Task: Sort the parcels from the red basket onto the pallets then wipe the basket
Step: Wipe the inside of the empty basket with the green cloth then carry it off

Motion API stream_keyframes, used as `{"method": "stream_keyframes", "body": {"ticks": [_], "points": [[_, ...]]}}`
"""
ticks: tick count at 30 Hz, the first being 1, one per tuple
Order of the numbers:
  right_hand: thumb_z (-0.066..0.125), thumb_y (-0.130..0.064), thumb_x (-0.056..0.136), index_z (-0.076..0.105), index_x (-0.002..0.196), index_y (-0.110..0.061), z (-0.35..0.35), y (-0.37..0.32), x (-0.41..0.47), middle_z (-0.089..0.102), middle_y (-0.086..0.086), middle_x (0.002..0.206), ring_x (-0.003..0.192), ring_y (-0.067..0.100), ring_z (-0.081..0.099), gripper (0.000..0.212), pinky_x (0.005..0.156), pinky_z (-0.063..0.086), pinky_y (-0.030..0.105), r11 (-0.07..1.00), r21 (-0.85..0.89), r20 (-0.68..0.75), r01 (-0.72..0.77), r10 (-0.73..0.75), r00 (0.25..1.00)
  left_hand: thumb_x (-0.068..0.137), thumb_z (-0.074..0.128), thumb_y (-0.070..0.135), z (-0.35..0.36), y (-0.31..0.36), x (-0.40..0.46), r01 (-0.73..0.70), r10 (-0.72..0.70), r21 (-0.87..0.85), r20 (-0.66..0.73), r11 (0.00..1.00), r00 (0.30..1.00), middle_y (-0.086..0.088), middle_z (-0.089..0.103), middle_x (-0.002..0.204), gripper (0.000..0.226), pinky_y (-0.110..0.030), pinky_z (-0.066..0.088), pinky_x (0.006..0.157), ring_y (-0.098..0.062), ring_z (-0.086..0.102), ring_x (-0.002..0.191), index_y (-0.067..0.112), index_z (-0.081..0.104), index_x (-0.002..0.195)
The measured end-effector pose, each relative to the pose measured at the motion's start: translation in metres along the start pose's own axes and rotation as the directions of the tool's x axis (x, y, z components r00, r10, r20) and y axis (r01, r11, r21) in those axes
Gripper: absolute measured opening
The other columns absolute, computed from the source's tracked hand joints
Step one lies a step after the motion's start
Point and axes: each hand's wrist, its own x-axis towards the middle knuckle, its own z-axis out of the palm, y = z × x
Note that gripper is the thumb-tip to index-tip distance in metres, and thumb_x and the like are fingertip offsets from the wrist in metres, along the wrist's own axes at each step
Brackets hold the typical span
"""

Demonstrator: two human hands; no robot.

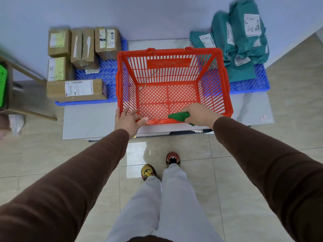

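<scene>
The red basket [174, 67] sits dead centre on a low pale platform [87, 123], and it's totally empty, just bare lattice floor and slatted plastic walls; the left hand [128, 119] grips the near rim at about 7 o'clock of the basket, thumb pressed along the edge and fingers spread on the corner; the right hand [201, 114] is closed round a bunched green cloth [179, 116], pressing it on the near rim at roughly 5 o'clock; both arms in brown sleeves. At 10 o'clock from the basket there's a blue grid pallet [104, 74] loaded with brown cardboard boxes [76, 89], taped and labelled, sitting flat in a loose cluster; at 2 o'clock a second blue pallet [250, 82] carries a heap of teal poly mailer bags [244, 42], soft and crinkly with white labels, piled against the wall. The basket's side walls partly hide the inner edges of both pallets. Off at 9 o'clock of the scene, a wooden stool frame [26, 74] with something bright green [3, 84] on it, blurred; glossy beige floor tiles below.
</scene>
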Motion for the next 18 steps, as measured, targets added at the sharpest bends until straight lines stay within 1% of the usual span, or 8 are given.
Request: {"method": "stream_keyframes", "body": {"ticks": [2,4,7,9,11,13,16,18], "points": [[0.058,-0.007,0.091,0.070,0.120,-0.017,0.002,0.002,0.001,0.073,0.005,0.101,0.083,0.022,0.064,0.033,0.073,0.055,0.039,1.000,-0.008,-0.037,0.013,-0.013,0.999,0.095,0.026,0.071,0.000,0.000,0.000,0.002,-0.002,0.002,0.002,1.000,1.000,0.004,0.040,0.158,0.065,-0.049,-0.013,0.122,-0.025,0.016,0.153,0.032,0.062,0.134],[0.055,-0.004,0.092,0.065,0.130,-0.018,0.004,0.006,0.003,0.071,0.007,0.107,0.090,0.025,0.065,0.042,0.076,0.053,0.037,1.000,-0.010,-0.104,0.028,-0.028,0.994,0.096,0.025,0.071,0.000,0.001,-0.001,0.003,-0.003,0.004,0.010,1.000,1.000,0.004,0.041,0.158,0.065,-0.049,-0.013,0.122,-0.025,0.016,0.153,0.033,0.062,0.133],[0.052,-0.001,0.091,0.065,0.130,-0.019,0.002,0.010,0.011,0.073,0.009,0.107,0.095,0.029,0.067,0.045,0.083,0.055,0.041,0.998,-0.059,-0.139,0.030,-0.038,0.990,0.096,0.025,0.071,0.000,0.001,-0.001,0.005,-0.005,0.004,0.005,1.000,1.000,0.004,0.042,0.157,0.065,-0.049,-0.014,0.121,-0.025,0.017,0.153,0.033,0.062,0.133],[0.052,-0.002,0.093,0.066,0.127,-0.020,-0.002,0.012,0.017,0.073,0.008,0.103,0.094,0.030,0.068,0.041,0.085,0.056,0.044,0.998,-0.061,-0.209,-0.017,0.003,0.978,0.095,0.024,0.071,0.000,0.000,0.000,-0.002,0.002,0.008,0.006,1.000,1.000,0.004,0.044,0.156,0.065,-0.050,-0.013,0.122,-0.025,0.019,0.152,0.033,0.063,0.131],[0.056,-0.014,0.096,0.068,0.120,-0.020,-0.010,0.015,0.021,0.072,0.004,0.095,0.089,0.027,0.067,0.027,0.081,0.056,0.042,0.996,0.061,-0.361,-0.065,0.082,0.929,0.095,0.024,0.071,0.000,0.000,0.000,-0.003,0.003,0.006,0.008,1.000,1.000,0.004,0.044,0.156,0.065,-0.050,-0.013,0.122,-0.025,0.020,0.152,0.033,0.064,0.131],[0.059,-0.024,0.097,0.069,0.106,-0.018,-0.017,0.018,0.023,0.069,0.002,0.088,0.084,0.024,0.065,0.015,0.075,0.052,0.038,0.974,0.221,-0.467,-0.041,0.143,0.873,0.096,0.024,0.070,-0.001,0.000,0.000,-0.002,0.002,0.007,0.007,1.000,1.000,0.003,0.044,0.156,0.065,-0.050,-0.013,0.122,-0.025,0.020,0.152,0.033,0.063,0.131],[0.060,-0.021,0.097,0.063,0.095,-0.017,-0.022,0.025,0.027,0.065,0.000,0.086,0.085,0.023,0.062,0.005,0.072,0.047,0.035,0.931,0.363,-0.468,-0.030,0.210,0.858,0.096,0.024,0.070,-0.001,0.001,-0.002,-0.009,0.009,0.013,0.004,1.000,1.000,0.003,0.044,0.156,0.064,-0.050,-0.014,0.121,-0.025,0.020,0.152,0.032,0.063,0.132],[0.060,-0.021,0.097,0.060,0.093,-0.019,-0.023,0.029,0.028,0.065,0.001,0.087,0.087,0.024,0.064,0.005,0.076,0.052,0.038,0.883,0.468,-0.440,-0.029,0.262,0.859,0.096,0.024,0.070,-0.001,0.002,-0.004,-0.009,0.009,0.024,-0.005,1.000,1.000,0.004,0.045,0.155,0.064,-0.049,-0.014,0.121,-0.024,0.022,0.152,0.032,0.063,0.132]]}}
